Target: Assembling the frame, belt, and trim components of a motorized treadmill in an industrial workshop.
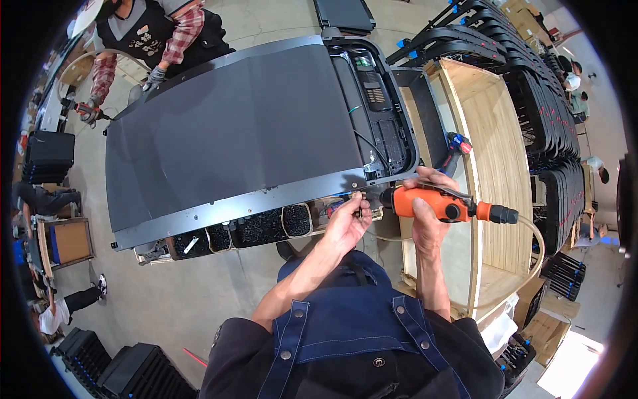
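Concrete floor; orange power driver clasped in right fingers; left fingers curled near its tip, grasp unclear.

Single head-worn view, left one of two side-by-side fisheyes. Looking steeply down and slightly forward from above the person's own blue apron, taking in both forearms from the lower part. Upright, unmirrored; picture left same as person's left. Near range on left hand and right hand, placed just below and right of centre. Farther out, upper left: long dark panel, seen from above, then a co-worker beyond its far edge. Very wide reach: floor at left, wooden crate and stacked dark frames at right. Strong bowing toward a rounded black rim.
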Demonstrator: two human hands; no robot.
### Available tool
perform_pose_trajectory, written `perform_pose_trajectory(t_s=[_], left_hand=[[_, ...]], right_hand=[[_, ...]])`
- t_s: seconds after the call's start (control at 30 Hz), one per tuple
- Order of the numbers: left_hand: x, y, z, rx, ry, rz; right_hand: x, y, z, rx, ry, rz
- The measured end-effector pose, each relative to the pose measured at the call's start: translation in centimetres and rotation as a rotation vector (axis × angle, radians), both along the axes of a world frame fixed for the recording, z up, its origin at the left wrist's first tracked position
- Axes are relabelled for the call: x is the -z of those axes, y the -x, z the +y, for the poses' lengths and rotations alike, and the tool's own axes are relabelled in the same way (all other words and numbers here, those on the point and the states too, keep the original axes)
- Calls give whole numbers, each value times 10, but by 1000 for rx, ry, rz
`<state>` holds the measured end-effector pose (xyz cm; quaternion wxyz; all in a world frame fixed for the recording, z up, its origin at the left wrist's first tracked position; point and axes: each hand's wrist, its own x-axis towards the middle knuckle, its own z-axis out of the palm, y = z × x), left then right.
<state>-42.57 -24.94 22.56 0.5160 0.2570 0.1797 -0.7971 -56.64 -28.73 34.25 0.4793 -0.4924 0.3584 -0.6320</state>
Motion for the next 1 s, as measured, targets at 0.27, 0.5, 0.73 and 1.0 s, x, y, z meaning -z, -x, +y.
perform_pose_trajectory(t_s=[0.27, 0.5, 0.73, 1.0], left_hand=[[45, 4, -19, -73, 22, 369], [21, -2, 20, 121, 2, -258], [8, -40, 62, 196, 255, -534], [-14, -59, 63, 132, 299, -358]], right_hand=[[-5, -38, -29, -194, -36, 249], [-3, -66, -54, -481, -47, 367], [-1, -68, -57, -456, -98, 315], [9, -56, -61, -462, -62, 354]])
